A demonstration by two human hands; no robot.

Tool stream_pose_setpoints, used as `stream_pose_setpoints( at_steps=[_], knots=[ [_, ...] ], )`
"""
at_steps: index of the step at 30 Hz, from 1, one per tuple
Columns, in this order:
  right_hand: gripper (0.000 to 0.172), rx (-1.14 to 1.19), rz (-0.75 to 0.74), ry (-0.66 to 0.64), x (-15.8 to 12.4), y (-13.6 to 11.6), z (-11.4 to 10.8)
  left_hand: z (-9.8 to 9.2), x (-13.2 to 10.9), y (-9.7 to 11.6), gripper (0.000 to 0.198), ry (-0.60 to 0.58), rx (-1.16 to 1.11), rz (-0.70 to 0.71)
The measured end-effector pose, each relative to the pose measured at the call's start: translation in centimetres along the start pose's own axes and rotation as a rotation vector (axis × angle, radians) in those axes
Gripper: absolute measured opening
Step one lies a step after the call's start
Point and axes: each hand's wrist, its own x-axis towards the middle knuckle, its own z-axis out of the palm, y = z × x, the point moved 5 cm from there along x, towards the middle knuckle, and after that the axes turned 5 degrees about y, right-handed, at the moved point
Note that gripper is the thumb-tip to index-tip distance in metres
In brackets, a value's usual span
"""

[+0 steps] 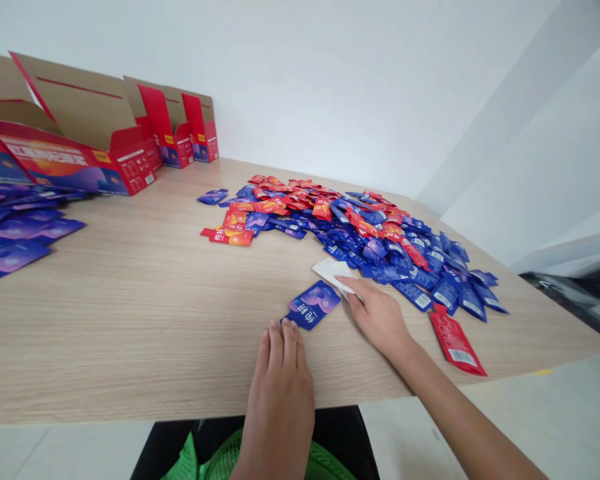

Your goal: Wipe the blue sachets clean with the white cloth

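A single blue pouch [314, 305] with a purple design and white lettering lies flat on the table in front of me. My left hand [283, 357] rests its fingertips on the pouch's narrow end, fingers stretched out side by side. Just right of the pouch, my right hand [377, 317] holds a folded white tissue [333, 272] under its fingers against the tabletop. The thumb is partly tucked beneath the hand. Beyond the tissue spreads a large pile of blue and red pouches [375, 250], its near edge close to the tissue.
Open red-and-blue cardboard boxes [70, 160] stand along the back left. Nearer, blue pouches [23, 223] lie stacked at the left. A red pouch [456, 341] lies right of my forearm. A green perforated basket [225, 460] sits below the table's front edge.
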Motion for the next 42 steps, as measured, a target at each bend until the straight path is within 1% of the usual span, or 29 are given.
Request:
stream_pose_setpoints(
  at_steps=[2, 3, 5, 6, 7, 8, 10, 12, 14, 16, 17, 18, 20, 22, 23, 24, 25, 26, 27, 29, 31, 33, 34, 35, 37, 38, 40, 41, 42],
  knots=[
    [0.045, 0.108, -0.043, 0.036, -0.8, -1.6, -0.4, 0.0, -0.1, 0.0, 0.052, 0.007, -0.003, -0.012],
    [0.045, 0.171, -0.097, 0.027, -1.3, -2.9, -0.5, 0.0, -0.1, 0.0, 0.052, 0.0, 0.0, -0.006],
    [0.047, 0.235, -0.263, -0.062, -2.5, -5.7, -0.1, 0.0, -0.1, 0.0, 0.052, -0.017, 0.009, 0.015],
    [0.049, 0.218, -0.336, -0.121, -2.9, -6.7, 0.3, 0.0, -0.1, 0.0, 0.052, -0.021, 0.013, 0.023],
    [0.05, 0.183, -0.379, -0.165, -3.1, -7.2, 0.7, -0.1, -0.1, -0.1, 0.052, -0.019, 0.014, 0.029],
    [0.051, 0.147, -0.384, -0.186, -3.1, -7.2, 1.0, -0.1, -0.1, -0.1, 0.052, -0.013, 0.015, 0.033],
    [0.051, 0.09, -0.275, -0.157, -2.2, -5.5, 1.3, 0.0, -0.1, -0.1, 0.053, -0.006, 0.011, 0.041],
    [0.05, 0.044, -0.124, -0.101, -1.0, -2.7, 1.2, 0.2, -0.1, -0.1, 0.053, -0.011, 0.007, 0.049],
    [0.048, -0.003, -0.023, -0.054, 0.0, -0.2, 0.8, 0.2, -0.1, 0.0, 0.053, -0.01, 0.008, 0.039],
    [0.046, -0.027, 0.013, -0.023, 0.4, 0.9, 0.3, 0.2, -0.1, 0.0, 0.052, -0.005, 0.012, 0.024],
    [0.045, -0.019, 0.012, -0.012, 0.3, 0.8, 0.0, 0.1, -0.1, 0.0, 0.052, -0.003, 0.014, 0.019],
    [0.044, 0.014, -0.006, 0.001, 0.0, 0.2, -0.2, 0.0, -0.1, 0.0, 0.052, -0.005, 0.017, 0.021],
    [0.044, 0.137, -0.105, 0.002, -1.0, -2.1, -0.5, -0.2, 0.0, 0.0, 0.053, -0.016, 0.03, 0.034],
    [0.046, 0.232, -0.278, -0.073, -2.2, -5.2, -0.2, -0.3, 0.0, 0.0, 0.053, -0.02, 0.052, 0.042],
    [0.047, 0.234, -0.357, -0.128, -2.8, -6.4, 0.1, -0.3, 0.1, -0.1, 0.053, -0.023, 0.064, 0.044],
    [0.049, 0.204, -0.408, -0.182, -3.1, -7.2, 0.5, -0.3, 0.1, -0.1, 0.053, -0.028, 0.074, 0.045],
    [0.05, 0.163, -0.421, -0.216, -3.1, -7.4, 0.8, -0.3, 0.1, -0.2, 0.053, -0.034, 0.083, 0.047],
    [0.05, 0.128, -0.391, -0.222, -2.9, -7.0, 1.1, -0.3, 0.2, -0.2, 0.053, -0.044, 0.087, 0.053],
    [0.05, 0.106, -0.327, -0.204, -2.4, -6.1, 1.2, -0.3, 0.2, -0.2, 0.054, -0.052, 0.088, 0.061],
    [0.05, 0.08, -0.171, -0.138, -1.1, -3.4, 1.1, -0.2, 0.1, -0.1, 0.054, -0.058, 0.085, 0.072],
    [0.049, 0.048, -0.051, -0.07, -0.1, -0.7, 0.7, -0.1, 0.0, -0.1, 0.054, -0.053, 0.08, 0.068],
    [0.047, 0.024, -0.001, -0.024, 0.4, 0.6, 0.2, -0.1, -0.1, -0.1, 0.053, -0.049, 0.072, 0.055],
    [0.046, 0.022, 0.008, -0.008, 0.3, 0.6, 0.0, 0.0, -0.2, 0.0, 0.053, -0.049, 0.064, 0.05],
    [0.046, 0.035, 0.001, 0.004, 0.1, 0.2, -0.1, 0.1, -0.2, 0.0, 0.053, -0.047, 0.054, 0.046],
    [0.045, 0.107, -0.074, 0.009, -0.8, -1.8, -0.2, 0.2, -0.2, 0.0, 0.053, -0.035, 0.039, 0.04],
    [0.046, 0.15, -0.153, -0.016, -1.3, -3.3, -0.1, 0.2, -0.1, 0.0, 0.053, -0.025, 0.034, 0.042],
    [0.048, 0.193, -0.343, -0.109, -2.4, -6.2, 0.5, 0.1, 0.0, -0.1, 0.052, -0.003, 0.037, 0.044],
    [0.049, 0.188, -0.412, -0.159, -2.8, -7.1, 0.8, 0.1, 0.0, -0.1, 0.051, 0.007, 0.041, 0.048],
    [0.05, 0.168, -0.442, -0.197, -2.8, -7.4, 1.1, 0.0, 0.1, -0.2, 0.05, 0.017, 0.044, 0.054]
  ],
)
